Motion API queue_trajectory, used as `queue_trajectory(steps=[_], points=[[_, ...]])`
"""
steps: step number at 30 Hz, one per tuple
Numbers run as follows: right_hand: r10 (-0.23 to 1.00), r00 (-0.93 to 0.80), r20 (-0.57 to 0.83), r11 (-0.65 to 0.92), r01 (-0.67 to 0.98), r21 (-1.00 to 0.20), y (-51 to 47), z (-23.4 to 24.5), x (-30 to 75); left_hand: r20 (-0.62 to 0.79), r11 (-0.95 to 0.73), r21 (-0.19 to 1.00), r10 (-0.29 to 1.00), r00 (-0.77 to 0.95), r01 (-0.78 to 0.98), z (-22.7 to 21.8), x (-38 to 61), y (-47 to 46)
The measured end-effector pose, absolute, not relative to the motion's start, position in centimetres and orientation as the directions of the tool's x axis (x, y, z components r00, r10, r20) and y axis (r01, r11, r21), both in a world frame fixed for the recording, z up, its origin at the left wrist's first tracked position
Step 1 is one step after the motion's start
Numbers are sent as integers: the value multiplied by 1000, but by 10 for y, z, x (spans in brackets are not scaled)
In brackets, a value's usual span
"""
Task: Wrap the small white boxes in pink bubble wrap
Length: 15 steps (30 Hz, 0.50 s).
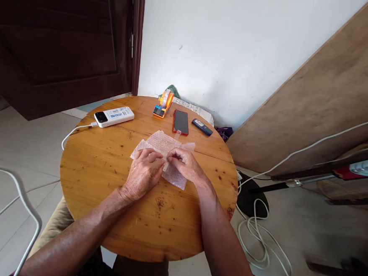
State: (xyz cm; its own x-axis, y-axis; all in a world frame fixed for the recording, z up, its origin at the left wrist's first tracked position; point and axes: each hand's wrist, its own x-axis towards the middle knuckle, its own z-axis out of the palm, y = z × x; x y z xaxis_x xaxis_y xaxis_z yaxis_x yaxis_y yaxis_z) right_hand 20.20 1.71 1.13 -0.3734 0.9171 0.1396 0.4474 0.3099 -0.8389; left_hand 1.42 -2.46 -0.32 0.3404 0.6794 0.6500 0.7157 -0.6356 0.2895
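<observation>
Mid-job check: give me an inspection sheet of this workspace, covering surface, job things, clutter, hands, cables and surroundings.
Surface: round wooden table, knots showing.
Job things: bubble wrap spread under the hands; anything beneath them is hidden.
Clutter: power bank at left; tape dispenser, phone and dark handheld gadget toward the far edge.
Hands: left hand over the wrap; right hand beside it, fingers bent; grip unclear.
Cables: white cable from the power bank over the left edge; coiled cord on the floor, right.
Surroundings: dark door, white wall, brown board.
</observation>
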Motion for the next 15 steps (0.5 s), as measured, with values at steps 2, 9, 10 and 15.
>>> queue_trajectory(steps=[2,9,10,15], points=[[916,-380,127,301,445,-844,17,12,202,642,-640,286,680,353,713,-4,15,-25],[910,-402,101,284,425,-860,18,13,204,619,-613,289,706,345,735,-7,18,-25],[909,-405,99,281,419,-863,18,13,204,615,-610,293,710,343,736,-8,18,-25],[904,-424,64,257,418,-871,21,13,203,604,-609,324,722,337,724,-10,20,-26]])
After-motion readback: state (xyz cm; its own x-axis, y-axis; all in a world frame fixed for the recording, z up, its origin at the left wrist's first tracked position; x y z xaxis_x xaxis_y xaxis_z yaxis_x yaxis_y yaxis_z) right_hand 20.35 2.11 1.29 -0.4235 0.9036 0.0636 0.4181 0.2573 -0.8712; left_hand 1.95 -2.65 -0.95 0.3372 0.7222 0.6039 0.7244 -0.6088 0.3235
